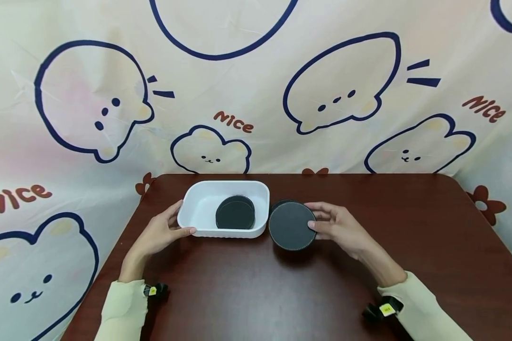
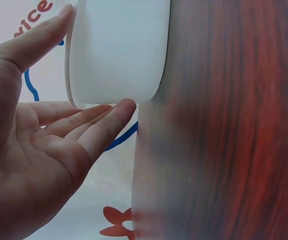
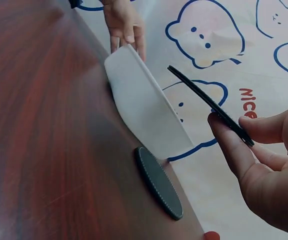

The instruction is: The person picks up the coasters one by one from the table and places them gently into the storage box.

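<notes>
A white rectangular plastic basin (image 1: 192,207) stands on the table, with a dark round shallow piece (image 1: 235,213) inside it. My left hand (image 1: 160,232) holds the basin's left end, thumb at the front rim and the fingers along the end wall, as the left wrist view shows. To the right of the basin my right hand (image 1: 339,227) pinches a round black coaster (image 1: 292,226) with a stitched edge, thumb on one face and fingers on the other. It is raised off the table. Beneath it, another black coaster (image 3: 159,183) lies flat beside the basin, mostly hidden in the head view.
The dark brown wooden table (image 1: 247,289) reaches a light cloth backdrop (image 1: 264,94) printed with cartoon bears and red flowers. Both wrists carry small black cameras (image 1: 384,310).
</notes>
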Tool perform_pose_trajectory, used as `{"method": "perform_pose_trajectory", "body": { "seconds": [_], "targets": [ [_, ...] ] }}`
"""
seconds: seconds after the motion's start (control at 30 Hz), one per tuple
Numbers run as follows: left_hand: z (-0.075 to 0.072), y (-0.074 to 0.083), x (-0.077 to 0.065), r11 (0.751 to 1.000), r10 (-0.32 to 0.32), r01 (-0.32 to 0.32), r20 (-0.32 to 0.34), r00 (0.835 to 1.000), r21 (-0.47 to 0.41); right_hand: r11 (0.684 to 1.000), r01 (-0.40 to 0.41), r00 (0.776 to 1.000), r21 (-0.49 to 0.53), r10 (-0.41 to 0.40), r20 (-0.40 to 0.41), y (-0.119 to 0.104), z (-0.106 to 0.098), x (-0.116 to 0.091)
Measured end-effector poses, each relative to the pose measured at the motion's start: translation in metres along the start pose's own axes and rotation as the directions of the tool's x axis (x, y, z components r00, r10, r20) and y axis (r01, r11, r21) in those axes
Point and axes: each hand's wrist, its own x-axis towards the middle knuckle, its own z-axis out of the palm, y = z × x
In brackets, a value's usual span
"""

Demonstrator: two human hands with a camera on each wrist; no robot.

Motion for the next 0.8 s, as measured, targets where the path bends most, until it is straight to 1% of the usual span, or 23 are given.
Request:
{"method": "perform_pose_trajectory", "body": {
  "seconds": [0.2, 0.4, 0.8],
  "targets": [
    [-0.001, 0.0, 0.002, 1.0, -0.002, 0.002, -0.001, 1.0, 0.004, 0.998, 0.024, 1.0, 0.051, -0.023, -0.012, -0.007, 0.004, 0.017],
    [0.001, -0.003, 0.002, 1.0, -0.005, 0.005, -0.003, 1.0, 0.003, 0.991, 0.028, 0.999, 0.134, -0.026, -0.02, -0.006, 0.011, 0.034],
    [0.001, -0.004, 0.002, 1.0, -0.002, 0.002, -0.017, 1.0, -0.004, 0.968, 0.052, 0.999, 0.244, -0.046, -0.029, -0.008, 0.038, 0.067]
  ]
}}
